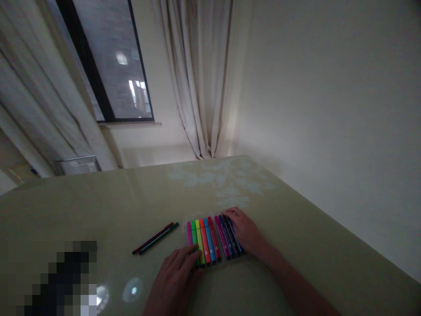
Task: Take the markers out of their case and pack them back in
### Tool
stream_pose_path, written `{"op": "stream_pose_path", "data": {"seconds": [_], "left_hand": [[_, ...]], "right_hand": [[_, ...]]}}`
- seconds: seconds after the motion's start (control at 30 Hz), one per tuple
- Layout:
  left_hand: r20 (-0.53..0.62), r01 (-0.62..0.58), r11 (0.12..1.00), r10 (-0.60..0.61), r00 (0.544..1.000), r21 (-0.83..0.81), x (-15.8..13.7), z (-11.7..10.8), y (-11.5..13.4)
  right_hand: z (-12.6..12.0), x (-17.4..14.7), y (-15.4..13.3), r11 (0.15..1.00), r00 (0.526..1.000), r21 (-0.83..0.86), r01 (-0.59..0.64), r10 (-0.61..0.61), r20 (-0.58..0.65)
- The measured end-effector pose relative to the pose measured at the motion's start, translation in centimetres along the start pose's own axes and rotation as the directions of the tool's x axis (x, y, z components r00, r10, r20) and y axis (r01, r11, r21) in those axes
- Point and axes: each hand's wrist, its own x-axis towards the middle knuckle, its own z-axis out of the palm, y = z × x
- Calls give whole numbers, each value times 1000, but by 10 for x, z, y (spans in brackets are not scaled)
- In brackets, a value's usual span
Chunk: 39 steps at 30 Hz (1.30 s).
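Observation:
A clear plastic marker case (224, 263) lies open on the table, its two halves side by side. The left half holds several bright felt-tip markers (204, 241) in pink, green, yellow, orange, blue and red. Purple and dark blue markers (228, 237) fill the right half. My left hand (176, 270) is closed at the lower left corner of the case, fingers over the ends of the pink and green markers. At the right edge, my right hand (242, 228) curls round the case, fingertips on the dark markers' upper ends. It hides part of that side.
Left of the case, a dark red marker (153, 238) and a dark green marker (159, 238) lie together on the table (98, 206). A wall (329, 109) borders the table's right side. Curtains (200, 79) and a window (112, 57) are behind it. The lower left corner is pixelated.

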Motion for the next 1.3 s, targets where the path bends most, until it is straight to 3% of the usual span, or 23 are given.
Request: {"op": "stream_pose_path", "data": {"seconds": [0.1,0.2,0.33,0.5,0.6,0.7,0.77,0.9,1.1,1.2,1.23,1.3], "left_hand": [[-14,197,980,-197,980,9,1,-14,-17],[-61,406,900,-402,914,158,2,-33,-36],[20,509,826,-529,848,241,1,-46,-50],[34,540,833,-547,836,120,2,-47,-51],[11,581,799,-587,810,-154,9,-45,-41],[148,573,650,-588,795,-499,17,-39,-17],[278,562,558,-514,811,-611,19,-33,3],[371,586,395,-497,784,-707,17,-19,30],[518,644,248,-422,744,-723,11,-9,32],[497,633,296,-422,758,-715,10,-10,30],[452,612,366,-436,779,-701,9,-11,29],[273,502,591,-436,857,-631,6,-11,25]], "right_hand": [[-3,-1,1,998,998,57,-2,5,-60],[-6,-1,1,997,992,74,-1,10,-122],[-9,0,-1,996,986,91,26,-11,-167],[-11,-1,-11,986,976,155,67,-33,-216],[-10,-5,-28,965,979,248,90,-40,-201],[-3,-14,-53,909,997,412,58,-32,-69],[5,-21,-67,845,999,535,-3,-24,45],[17,-28,-79,705,994,704,-84,6,113],[20,-27,-82,439,973,874,-209,7,229],[18,-25,-82,371,975,904,-211,16,221],[15,-24,-80,353,977,911,-211,41,210],[5,-18,-70,346,978,918,-197,132,160]]}}
